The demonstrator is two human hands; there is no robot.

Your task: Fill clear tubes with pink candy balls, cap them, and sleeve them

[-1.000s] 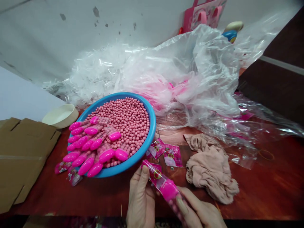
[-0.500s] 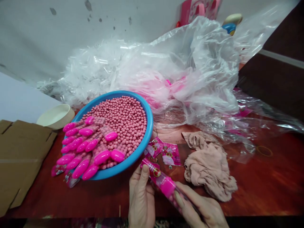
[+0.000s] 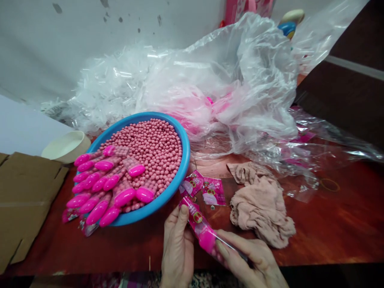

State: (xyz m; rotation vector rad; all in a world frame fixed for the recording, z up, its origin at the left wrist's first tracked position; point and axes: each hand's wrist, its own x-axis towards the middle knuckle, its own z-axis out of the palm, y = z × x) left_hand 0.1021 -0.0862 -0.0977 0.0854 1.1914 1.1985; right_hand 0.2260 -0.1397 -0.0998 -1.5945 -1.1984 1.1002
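Note:
My left hand (image 3: 177, 250) pinches the end of a pink printed sachet (image 3: 197, 218) between thumb and fingers. My right hand (image 3: 252, 258) is closed around a clear tube of pink balls (image 3: 216, 253), whose bright pink cap (image 3: 207, 240) meets the sachet; whether the cap sits inside the sachet I cannot tell. Two similar printed sachets (image 3: 213, 192) lie on the table just beyond. To the left, a blue basin (image 3: 186, 156) is filled with small pink balls (image 3: 156, 140). Several pink-capped tubes (image 3: 99, 212) are heaped on its near left side, some with printed sachets attached.
A crumpled beige cloth (image 3: 261, 212) lies right of my hands. Behind the basin are a large clear plastic bag (image 3: 258, 80) and a pile of clear plastic pieces (image 3: 99, 84). A white bowl (image 3: 66, 146) and a cardboard box (image 3: 27, 208) stand at left, a dark box (image 3: 354, 80) at right.
The view has shifted slightly, so the table things appear a little further left and up. Both hands keep their hold on the tube and sachet, almost unmoved.

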